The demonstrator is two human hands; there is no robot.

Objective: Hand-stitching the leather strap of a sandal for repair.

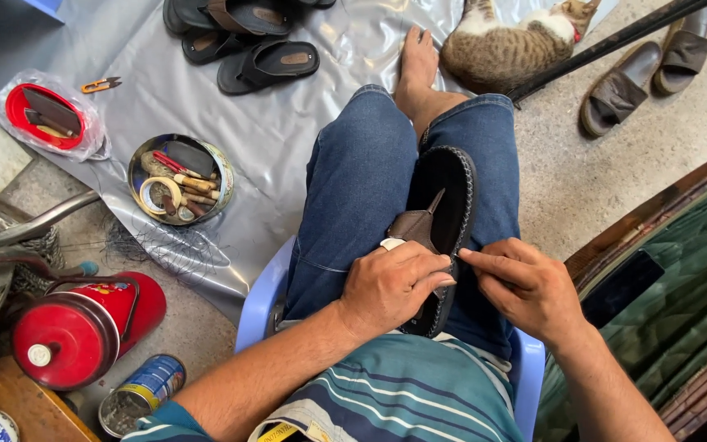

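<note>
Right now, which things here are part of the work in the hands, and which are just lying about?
In hand:
left hand
right hand
black sandal on the lap
round tin of tools

Lying about:
black sandals on the grey sheet
brown sandals
cat
red flask
red lid

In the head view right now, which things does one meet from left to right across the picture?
Red lid in a plastic bag → round tin of tools → left hand → right hand → pair of brown sandals.
</note>
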